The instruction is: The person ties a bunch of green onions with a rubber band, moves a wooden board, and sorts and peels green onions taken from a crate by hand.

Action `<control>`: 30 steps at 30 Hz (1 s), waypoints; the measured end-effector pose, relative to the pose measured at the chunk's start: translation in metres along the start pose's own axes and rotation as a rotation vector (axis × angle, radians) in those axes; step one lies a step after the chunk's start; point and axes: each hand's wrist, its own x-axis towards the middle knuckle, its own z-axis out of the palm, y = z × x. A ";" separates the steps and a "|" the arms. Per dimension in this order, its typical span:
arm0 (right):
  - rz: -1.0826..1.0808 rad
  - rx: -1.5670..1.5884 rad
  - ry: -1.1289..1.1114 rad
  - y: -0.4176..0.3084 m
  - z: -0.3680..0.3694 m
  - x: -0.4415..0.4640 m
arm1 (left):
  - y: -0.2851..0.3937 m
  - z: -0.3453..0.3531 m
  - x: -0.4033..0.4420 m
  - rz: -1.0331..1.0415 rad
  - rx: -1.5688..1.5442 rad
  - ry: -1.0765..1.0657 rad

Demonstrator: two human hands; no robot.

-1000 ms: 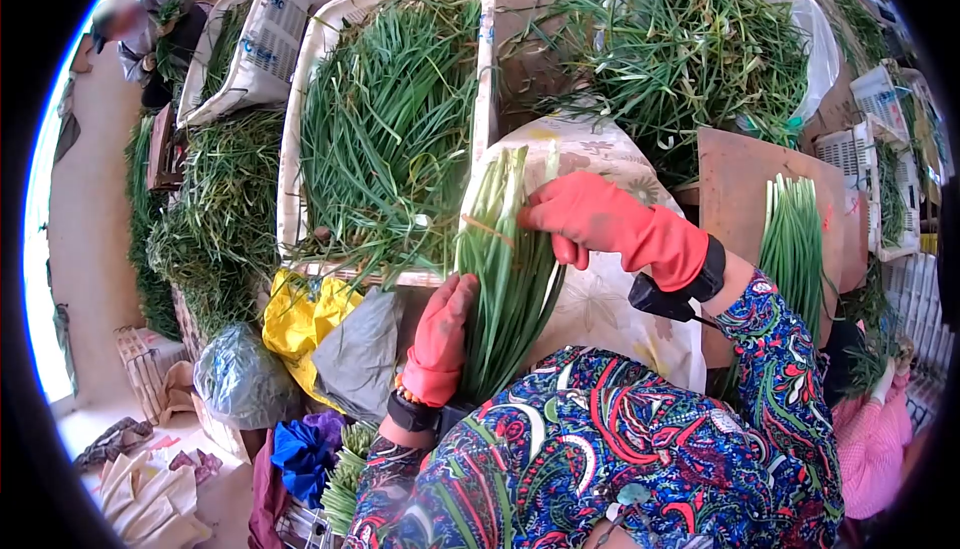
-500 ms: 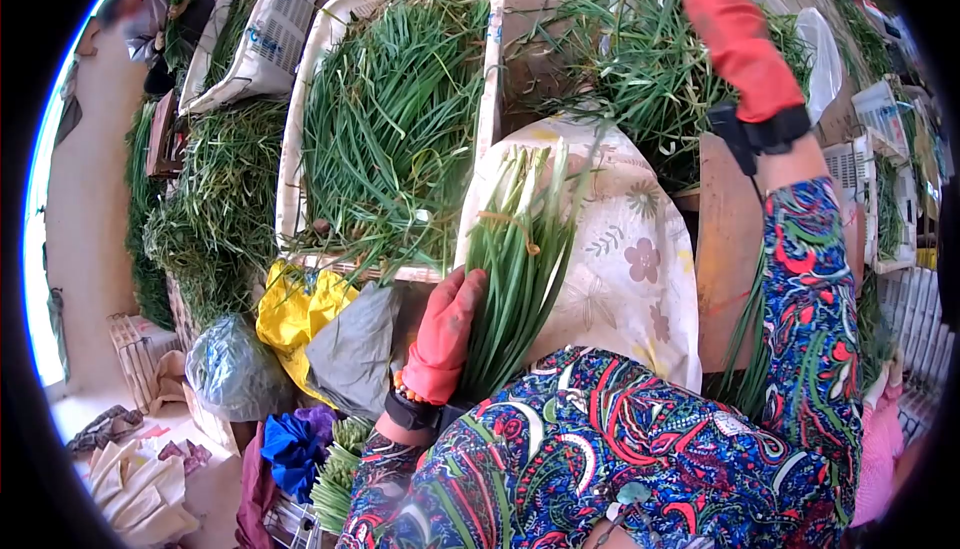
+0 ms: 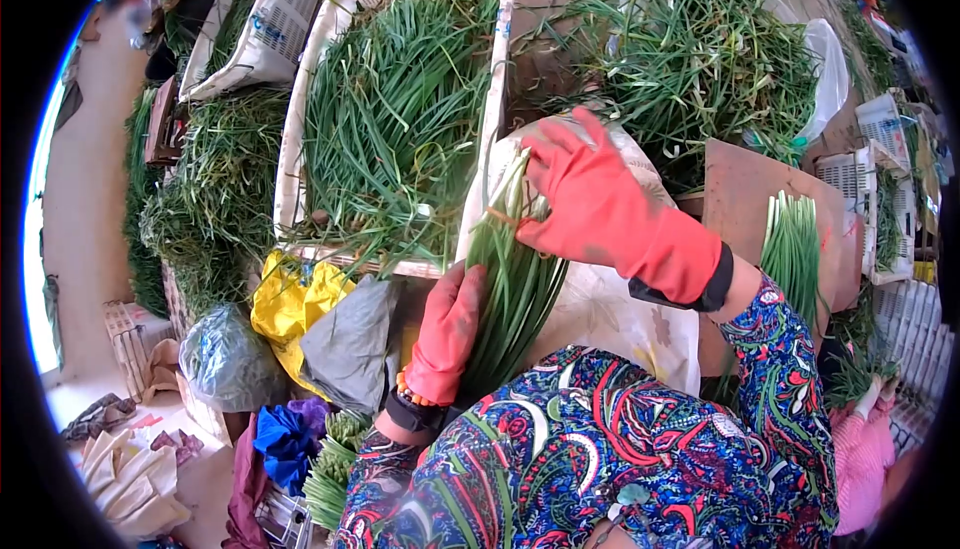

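A bundle of long green stalks (image 3: 506,299) with pale ends lies over my lap, on a flower-patterned cloth (image 3: 640,321). My left hand (image 3: 446,334), in a red glove, is wrapped against the bundle's left side. At the pale upper end, my red-gloved right hand (image 3: 590,194) has its fingers apart, with thumb and fingertips around the stalk tops. Whether it grips any stalk is hard to make out. A brownish strand crosses the bundle just below the pale ends.
A white crate (image 3: 507,24) full of green stalks stands ahead. A loose pile of stalks (image 3: 700,59) lies ahead right. On a brown board (image 3: 735,199) rests another bundle (image 3: 790,249). A yellow bag (image 3: 290,309) is at the left. Co-workers sit far left and right.
My right hand left the bundle, reached out over the loose pile, and is now back at the bundle's pale end. My left hand has stayed on the bundle.
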 end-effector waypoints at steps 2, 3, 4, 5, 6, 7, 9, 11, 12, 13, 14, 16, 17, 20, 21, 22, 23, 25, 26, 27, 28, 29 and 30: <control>0.047 0.196 -0.112 -0.002 -0.009 0.005 | 0.003 0.002 0.000 0.008 -0.042 -0.033; 0.050 0.292 -0.169 0.001 -0.011 0.004 | 0.004 0.003 0.000 0.003 -0.039 -0.020; 0.050 0.389 -0.226 0.003 -0.013 0.005 | 0.004 0.003 0.000 -0.003 -0.034 -0.004; 0.059 0.371 -0.295 0.000 -0.019 0.007 | 0.004 0.004 0.000 -0.012 -0.030 0.011; 0.009 0.369 -0.112 0.002 -0.004 0.006 | 0.003 0.003 0.000 -0.036 -0.062 0.003; -0.041 0.365 0.069 0.006 0.023 0.003 | 0.002 0.003 0.000 -0.062 -0.094 -0.005; -0.109 0.264 0.201 0.007 0.031 0.003 | 0.001 0.002 0.001 -0.090 -0.110 -0.007; -0.144 0.074 0.105 0.003 0.008 0.007 | 0.002 0.003 0.002 -0.093 -0.076 0.001; -0.173 0.121 0.148 0.005 0.006 0.009 | 0.004 0.003 0.002 -0.111 -0.092 -0.011; -0.201 0.169 0.190 0.009 0.004 0.011 | 0.005 0.004 0.003 -0.130 -0.107 -0.022; -0.230 0.217 0.233 0.012 0.002 0.014 | 0.006 0.004 0.003 -0.149 -0.122 -0.033; -0.242 0.198 0.270 0.019 -0.003 0.018 | 0.000 0.003 0.003 -0.144 -0.155 -0.035; -0.248 0.190 0.288 0.023 -0.004 0.020 | -0.002 0.003 0.003 -0.143 -0.171 -0.036; -0.286 -0.167 0.507 0.064 0.008 0.039 | 0.002 0.004 0.000 -0.136 -0.118 -0.014; -0.272 -0.258 0.532 0.085 0.007 0.048 | 0.000 0.006 -0.001 -0.132 -0.136 0.007; -0.223 -0.306 0.487 0.110 -0.007 0.057 | -0.003 0.009 -0.002 -0.128 -0.154 0.028; 0.244 0.074 0.416 0.122 -0.041 0.061 | -0.005 0.011 -0.003 -0.122 -0.172 0.049; 0.456 -0.139 0.528 0.188 -0.067 0.056 | -0.005 0.007 -0.003 -0.076 -0.152 0.019; 0.168 -0.731 0.705 0.231 -0.066 0.049 | -0.004 0.005 -0.002 -0.050 -0.144 0.007; 0.192 -0.392 0.585 0.202 -0.084 0.052 | -0.003 0.005 0.000 -0.048 -0.157 0.017; 0.213 -0.057 0.447 0.169 -0.097 0.046 | -0.002 0.006 0.001 -0.053 -0.171 0.027; 0.239 0.276 0.297 0.129 -0.105 0.038 | -0.003 0.007 0.001 -0.063 -0.181 0.032; 0.027 0.213 0.219 0.100 -0.099 0.030 | -0.002 0.006 0.001 -0.093 -0.168 0.014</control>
